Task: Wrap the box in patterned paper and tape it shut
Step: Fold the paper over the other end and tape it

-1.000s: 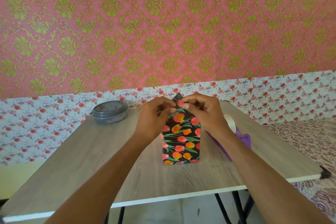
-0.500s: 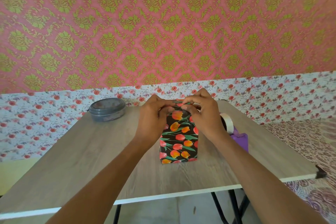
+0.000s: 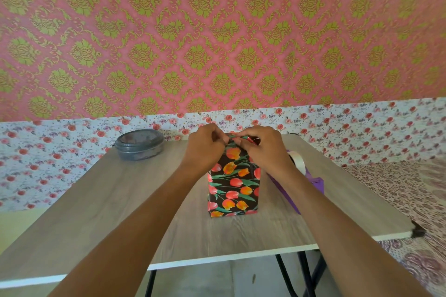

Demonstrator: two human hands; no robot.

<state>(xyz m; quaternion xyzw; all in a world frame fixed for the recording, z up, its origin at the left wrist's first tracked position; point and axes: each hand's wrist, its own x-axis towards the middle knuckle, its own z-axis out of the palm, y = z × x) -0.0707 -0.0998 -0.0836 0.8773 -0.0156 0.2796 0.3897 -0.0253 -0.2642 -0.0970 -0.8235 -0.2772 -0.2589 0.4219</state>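
box [image 3: 233,183] top hidden, tape dispenser [image 3: 315,183] half-covered

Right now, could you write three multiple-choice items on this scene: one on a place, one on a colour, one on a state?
1. Where is the tin? A. the table's far left B. its near edge C. the floor
2. The dispenser is: A. green B. purple C. white
3. The left hand and right hand: A. lie flat B. hold the tin C. pinch the box's top
Key: 1 A, it sits by the far left corner; 2 B, its body is purple; 3 C, fingers of both meet on the top fold.
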